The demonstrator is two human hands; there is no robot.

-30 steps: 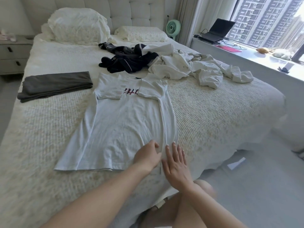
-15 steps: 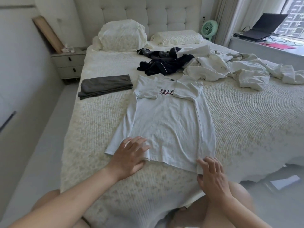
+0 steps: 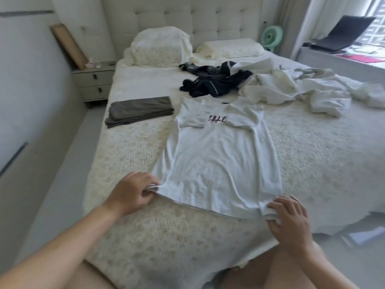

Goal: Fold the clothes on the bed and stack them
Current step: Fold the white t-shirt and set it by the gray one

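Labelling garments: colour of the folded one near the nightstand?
Dark grey, plain; head view.

Two pillows lean on the tufted headboard. A nightstand stands left of the bed, a wooden board propped behind it. A green fan (small, round) and an open laptop occupy the window side.

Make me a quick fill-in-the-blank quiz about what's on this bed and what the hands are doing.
1. Both hands grip the bottom corners of the ___ T-shirt.
2. The left hand and right hand hold its hem; both sleeves are folded ___.
3. The folded garment left of the shirt is ___.
4. The tangled dark clothes lie ___ folded.

Answers: white; inward; grey; not
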